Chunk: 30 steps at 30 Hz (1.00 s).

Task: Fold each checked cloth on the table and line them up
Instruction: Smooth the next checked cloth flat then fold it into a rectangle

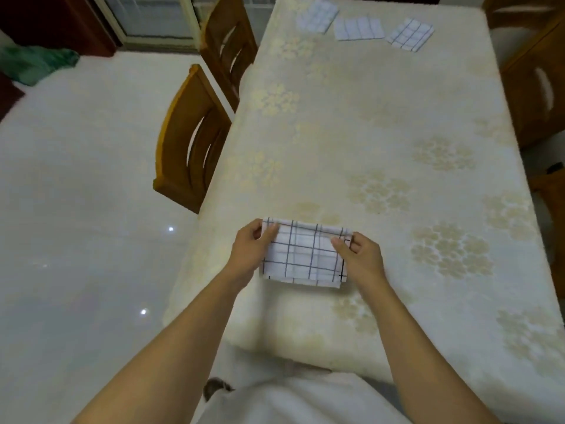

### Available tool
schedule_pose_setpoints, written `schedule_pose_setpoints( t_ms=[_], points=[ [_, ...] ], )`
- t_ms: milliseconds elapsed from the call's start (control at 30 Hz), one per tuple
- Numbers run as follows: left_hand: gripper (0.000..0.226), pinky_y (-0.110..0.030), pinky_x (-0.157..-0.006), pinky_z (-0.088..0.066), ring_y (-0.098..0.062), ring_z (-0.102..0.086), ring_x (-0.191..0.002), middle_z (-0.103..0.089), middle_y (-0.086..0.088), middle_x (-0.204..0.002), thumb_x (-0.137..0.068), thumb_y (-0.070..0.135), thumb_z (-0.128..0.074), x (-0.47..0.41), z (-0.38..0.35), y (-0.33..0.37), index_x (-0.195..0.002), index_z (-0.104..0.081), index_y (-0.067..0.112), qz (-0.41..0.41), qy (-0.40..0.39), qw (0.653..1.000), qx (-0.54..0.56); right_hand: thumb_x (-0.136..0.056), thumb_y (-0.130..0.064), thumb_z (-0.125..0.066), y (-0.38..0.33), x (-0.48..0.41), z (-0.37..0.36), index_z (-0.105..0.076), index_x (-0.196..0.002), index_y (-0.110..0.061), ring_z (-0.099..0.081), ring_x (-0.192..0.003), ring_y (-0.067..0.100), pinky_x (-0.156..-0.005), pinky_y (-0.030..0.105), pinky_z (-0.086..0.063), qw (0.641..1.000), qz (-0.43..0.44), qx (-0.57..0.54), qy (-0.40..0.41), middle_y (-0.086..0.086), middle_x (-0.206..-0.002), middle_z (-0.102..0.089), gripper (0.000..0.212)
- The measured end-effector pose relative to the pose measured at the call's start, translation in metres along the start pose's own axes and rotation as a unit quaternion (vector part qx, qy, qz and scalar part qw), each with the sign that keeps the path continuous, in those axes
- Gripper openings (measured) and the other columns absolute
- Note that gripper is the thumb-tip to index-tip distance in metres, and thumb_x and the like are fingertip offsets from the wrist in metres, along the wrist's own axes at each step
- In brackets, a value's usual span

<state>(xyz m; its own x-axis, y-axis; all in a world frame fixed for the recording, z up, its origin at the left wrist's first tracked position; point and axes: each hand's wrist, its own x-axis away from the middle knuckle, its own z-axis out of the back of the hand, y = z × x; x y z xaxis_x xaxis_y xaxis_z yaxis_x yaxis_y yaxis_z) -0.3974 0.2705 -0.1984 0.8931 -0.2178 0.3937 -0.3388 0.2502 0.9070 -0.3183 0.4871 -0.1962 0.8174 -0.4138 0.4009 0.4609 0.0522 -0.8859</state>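
Observation:
A white checked cloth (304,254) with dark lines lies partly folded on the near part of the table (367,133). My left hand (249,250) pinches its far left corner, thumb on top. My right hand (359,260) pinches its far right corner. Three folded checked cloths lie in a rough row at the far end: one on the left (316,15), one in the middle (358,28), one on the right (409,34).
The table wears a cream cloth with a pale flower pattern. Two wooden chairs (189,142) (227,47) stand along its left side, another chair (535,87) on the right. A green cloth (33,62) lies on the shiny floor at the far left.

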Motion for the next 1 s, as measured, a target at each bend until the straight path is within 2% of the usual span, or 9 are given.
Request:
schedule_pose_setpoints(
  t_ms=[33, 100, 167, 233, 333, 567, 733, 900, 1000],
  points=[
    [0.033, -0.036, -0.080, -0.060, -0.016, -0.071, -0.091, -0.075, -0.004, -0.101, -0.099, 0.039, -0.060, 0.011, 0.014, 0.002, -0.109, -0.068, 0.009, 0.009, -0.007, 1.000, 0.010, -0.093, -0.020, -0.068, -0.008, 0.005, -0.017, -0.069, -0.095, -0.018, -0.070, -0.088, 0.006, -0.072, 0.020, -0.058, 1.000, 0.007, -0.007, -0.005, 0.002, -0.097, -0.074, 0.003],
    [0.031, -0.034, -0.087, -0.060, -0.015, -0.072, -0.100, -0.076, 0.000, -0.109, -0.100, 0.040, -0.058, 0.033, 0.048, -0.002, -0.119, -0.068, 0.017, 0.010, -0.022, 1.000, 0.011, -0.094, -0.028, -0.067, -0.023, 0.013, -0.051, -0.069, -0.101, -0.025, -0.071, -0.093, 0.010, -0.080, 0.028, -0.059, 1.000, 0.019, -0.013, -0.021, -0.001, -0.102, -0.074, 0.008],
    [0.027, -0.033, -0.087, -0.059, -0.013, -0.071, -0.103, -0.075, 0.004, -0.111, -0.102, 0.037, -0.056, 0.055, 0.089, -0.011, -0.121, -0.068, 0.021, 0.000, 0.012, 1.000, 0.008, -0.090, -0.041, -0.068, -0.037, 0.027, -0.088, -0.068, -0.112, -0.022, -0.069, -0.104, 0.017, -0.091, 0.039, -0.057, 0.999, 0.025, 0.007, -0.045, 0.000, -0.110, -0.073, 0.029],
    [0.021, -0.025, -0.079, -0.059, -0.009, -0.071, -0.100, -0.075, 0.007, -0.108, -0.103, 0.036, -0.054, 0.078, 0.132, -0.017, -0.116, -0.068, 0.027, -0.004, 0.072, 0.997, 0.020, -0.087, -0.043, -0.070, -0.052, 0.048, -0.128, -0.068, -0.116, -0.015, -0.071, -0.101, 0.019, -0.090, 0.039, -0.058, 0.996, 0.030, 0.022, -0.083, 0.001, -0.107, -0.074, 0.040],
    [0.019, -0.022, -0.074, -0.057, -0.008, -0.071, -0.095, -0.075, 0.007, -0.103, -0.103, 0.036, -0.054, 0.112, 0.195, -0.022, -0.110, -0.069, 0.028, -0.009, 0.126, 0.991, 0.041, -0.095, -0.026, -0.064, -0.070, 0.084, -0.193, -0.071, -0.113, -0.016, -0.073, -0.086, 0.011, -0.078, 0.028, -0.060, 0.987, 0.072, 0.062, -0.130, -0.003, -0.099, -0.075, 0.022],
    [0.048, -0.049, -0.085, -0.059, -0.030, -0.073, -0.088, -0.075, -0.014, -0.091, -0.099, 0.049, -0.054, 0.165, 0.331, -0.050, -0.095, -0.070, 0.005, -0.012, 0.224, 0.974, 0.040, -0.100, -0.029, -0.055, -0.103, 0.149, -0.328, -0.064, -0.113, -0.027, -0.068, -0.092, 0.006, -0.067, 0.014, -0.052, 0.972, 0.150, 0.076, -0.166, -0.008, -0.101, -0.071, 0.016],
    [0.044, -0.031, -0.067, -0.049, -0.015, -0.063, -0.068, -0.067, -0.005, -0.074, -0.104, 0.036, -0.052, 0.184, 0.397, -0.055, -0.077, -0.061, 0.003, -0.027, 0.288, 0.955, 0.060, -0.100, -0.036, -0.053, -0.125, 0.171, -0.396, -0.064, -0.095, -0.035, -0.070, -0.086, 0.011, -0.078, 0.037, -0.060, 0.955, 0.211, 0.107, -0.182, -0.004, -0.091, -0.073, 0.012],
    [0.041, -0.033, -0.066, -0.040, -0.015, -0.051, -0.066, -0.052, -0.006, -0.070, -0.103, 0.039, -0.054, 0.171, 0.440, -0.060, -0.075, -0.055, 0.008, -0.031, 0.298, 0.952, 0.068, -0.102, -0.027, -0.051, -0.147, 0.166, -0.440, -0.067, -0.100, -0.017, -0.070, -0.081, 0.011, -0.077, 0.034, -0.059, 0.948, 0.215, 0.117, -0.205, 0.001, -0.088, -0.072, 0.019],
    [0.038, -0.029, -0.068, -0.047, -0.012, -0.061, -0.067, -0.064, 0.001, -0.070, -0.104, 0.036, -0.054, 0.165, 0.467, -0.057, -0.073, -0.058, 0.013, -0.026, 0.300, 0.951, 0.070, -0.102, -0.027, -0.050, -0.157, 0.154, -0.473, -0.067, -0.099, -0.012, -0.071, -0.085, 0.021, -0.076, 0.034, -0.058, 0.947, 0.196, 0.099, -0.233, 0.006, -0.090, -0.073, 0.022]
  ],
)
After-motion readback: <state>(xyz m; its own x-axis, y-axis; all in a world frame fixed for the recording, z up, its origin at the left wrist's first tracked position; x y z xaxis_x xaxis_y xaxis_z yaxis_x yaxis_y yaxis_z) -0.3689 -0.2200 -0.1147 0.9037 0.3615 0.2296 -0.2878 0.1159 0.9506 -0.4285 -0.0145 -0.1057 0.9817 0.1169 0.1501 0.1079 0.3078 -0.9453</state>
